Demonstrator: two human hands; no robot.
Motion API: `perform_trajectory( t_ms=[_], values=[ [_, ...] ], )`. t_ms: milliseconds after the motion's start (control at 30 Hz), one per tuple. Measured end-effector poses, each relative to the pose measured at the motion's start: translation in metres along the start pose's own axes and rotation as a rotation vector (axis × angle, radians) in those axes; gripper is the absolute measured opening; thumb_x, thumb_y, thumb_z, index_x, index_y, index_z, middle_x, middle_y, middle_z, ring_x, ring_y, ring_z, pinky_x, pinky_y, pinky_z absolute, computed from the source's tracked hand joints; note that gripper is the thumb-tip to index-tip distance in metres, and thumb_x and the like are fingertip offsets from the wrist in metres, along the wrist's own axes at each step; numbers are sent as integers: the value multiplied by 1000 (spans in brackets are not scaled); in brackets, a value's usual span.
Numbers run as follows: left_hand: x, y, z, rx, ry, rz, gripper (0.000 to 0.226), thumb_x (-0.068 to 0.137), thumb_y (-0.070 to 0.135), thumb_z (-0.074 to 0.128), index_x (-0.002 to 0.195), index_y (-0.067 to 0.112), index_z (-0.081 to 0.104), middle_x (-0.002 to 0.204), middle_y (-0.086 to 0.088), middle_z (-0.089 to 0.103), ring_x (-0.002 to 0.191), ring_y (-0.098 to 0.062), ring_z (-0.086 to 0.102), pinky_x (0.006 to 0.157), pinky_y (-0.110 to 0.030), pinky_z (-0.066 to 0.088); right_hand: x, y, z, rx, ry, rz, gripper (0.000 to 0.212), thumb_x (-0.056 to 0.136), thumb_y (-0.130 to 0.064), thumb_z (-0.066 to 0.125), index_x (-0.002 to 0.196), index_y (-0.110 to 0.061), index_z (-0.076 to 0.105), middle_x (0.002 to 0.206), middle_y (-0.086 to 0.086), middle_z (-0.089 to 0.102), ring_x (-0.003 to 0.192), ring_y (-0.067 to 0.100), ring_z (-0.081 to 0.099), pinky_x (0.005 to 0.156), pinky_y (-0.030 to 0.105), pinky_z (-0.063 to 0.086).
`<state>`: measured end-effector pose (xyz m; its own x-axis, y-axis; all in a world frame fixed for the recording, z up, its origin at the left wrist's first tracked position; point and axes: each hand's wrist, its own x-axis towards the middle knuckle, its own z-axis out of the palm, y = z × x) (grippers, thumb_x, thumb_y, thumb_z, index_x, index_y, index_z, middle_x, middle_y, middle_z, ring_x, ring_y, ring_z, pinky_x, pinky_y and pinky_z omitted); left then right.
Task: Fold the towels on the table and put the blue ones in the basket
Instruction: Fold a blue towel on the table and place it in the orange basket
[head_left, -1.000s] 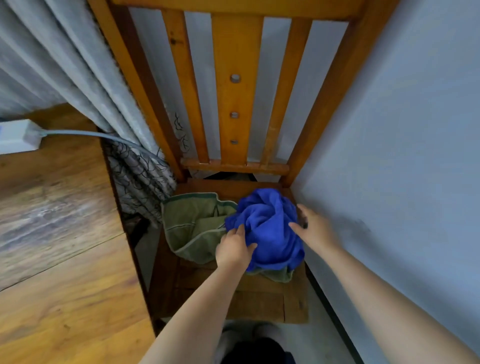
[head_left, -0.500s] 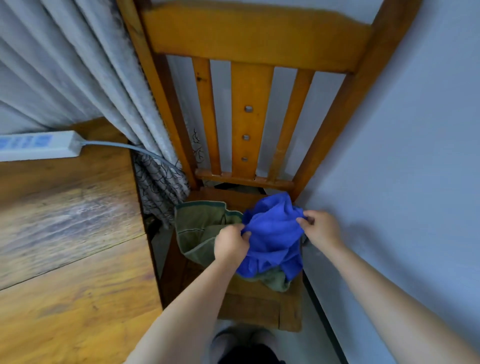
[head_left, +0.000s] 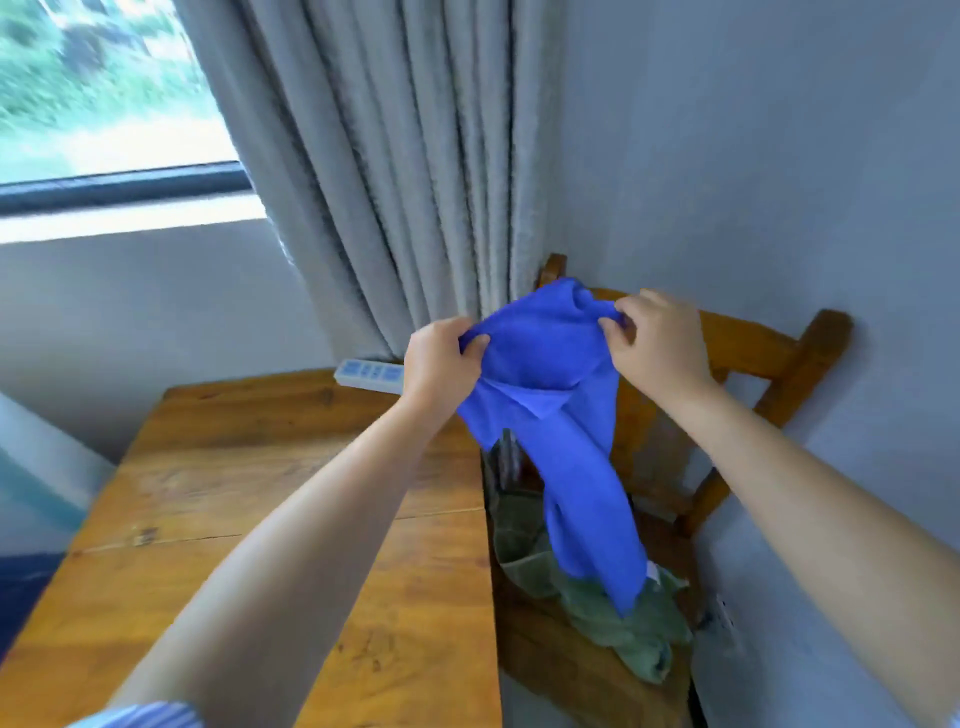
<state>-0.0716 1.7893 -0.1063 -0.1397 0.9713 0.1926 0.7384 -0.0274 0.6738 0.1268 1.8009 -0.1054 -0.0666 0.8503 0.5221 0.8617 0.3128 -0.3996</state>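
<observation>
Pinching a blue towel (head_left: 566, 441) above the chair (head_left: 748, 353), left hand (head_left: 441, 358) and right hand (head_left: 657, 343) hold its top edge apart.

You see a soft, matt blue towel (head_left: 566, 415) of fine-napped cloth at centre frame, a duller green towel (head_left: 618, 618) of coarser cloth lower right on the glossy varnished wooden chair (head_left: 748, 348), a worn, grainy wooden table (head_left: 291, 499) lower left, and thick, pleated grey curtain (head_left: 395, 171) cloth up top.

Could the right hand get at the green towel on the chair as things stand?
Probably not at once: the right hand grips the blue towel, which hangs over part of the green towel. Its lower end lies uncovered.
</observation>
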Motion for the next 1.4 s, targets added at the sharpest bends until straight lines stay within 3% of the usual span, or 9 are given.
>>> perform_trajectory(
  t_ms=[133,233,400,600,767,967,1233,1300,1400],
  values=[
    [4,-5,-106,9,190,28,21,89,12,51,68,10,56,60,-2,48,69,-23,42,55,-28,25,39,-98,-17,24,135,-181,17,77,-2,61,63,7,56,64,27,56,63,41,55,56,37,33],
    [-3,-23,-178,11,311,53,18,89,11,51,84,0,65,83,-20,64,79,-32,53,63,-30,30,50,-175,-21,34,230,-290,14,74,-3,62,63,6,59,64,26,58,62,40,57,55,38,38],
    [-21,-71,-272,42,418,65,19,89,12,51,93,3,67,89,-18,68,87,-33,58,61,-27,27,45,-280,-1,67,244,-287,21,86,-14,51,88,2,64,89,23,62,90,36,56,76,40,31],
    [-53,-154,-346,110,450,85,18,89,10,50,90,1,66,88,-20,65,86,-34,55,57,-22,20,8,-375,50,152,192,-277,18,86,-12,54,88,2,64,89,22,63,90,35,56,77,37,32],
    [-87,-244,-332,203,250,13,19,89,12,50,87,-1,64,91,-21,64,90,-34,54,68,-31,31,-50,-391,120,130,-49,-171,19,86,-14,54,88,1,64,92,21,63,93,34,55,76,36,29],
    [-156,-339,-248,350,-164,-145,23,91,18,49,103,7,64,109,-12,64,106,-30,54,82,-34,41,-156,-345,201,-56,-532,-57,22,89,-21,51,92,-3,63,98,14,62,101,30,55,81,34,33],
    [-222,-392,-164,391,-721,-406,23,91,26,50,94,7,64,102,-12,64,102,-29,58,74,-33,43,-232,-299,254,-247,-1089,65,24,88,-30,48,67,-18,48,96,4,65,100,24,56,84,33,33],
    [-225,-396,-158,380,-784,-455,31,91,33,49,78,8,60,91,-14,63,92,-29,59,69,-34,41,-229,-289,258,-249,-1130,103,26,88,-32,48,65,-19,50,93,4,64,101,24,56,87,35,35],
    [-214,-401,-156,362,-690,-516,36,94,34,43,71,9,53,94,-17,64,90,-32,58,64,-34,38,-211,-280,269,-224,-1025,114,23,89,-30,47,89,-13,63,105,8,66,106,26,56,87,34,37]
  ],
)
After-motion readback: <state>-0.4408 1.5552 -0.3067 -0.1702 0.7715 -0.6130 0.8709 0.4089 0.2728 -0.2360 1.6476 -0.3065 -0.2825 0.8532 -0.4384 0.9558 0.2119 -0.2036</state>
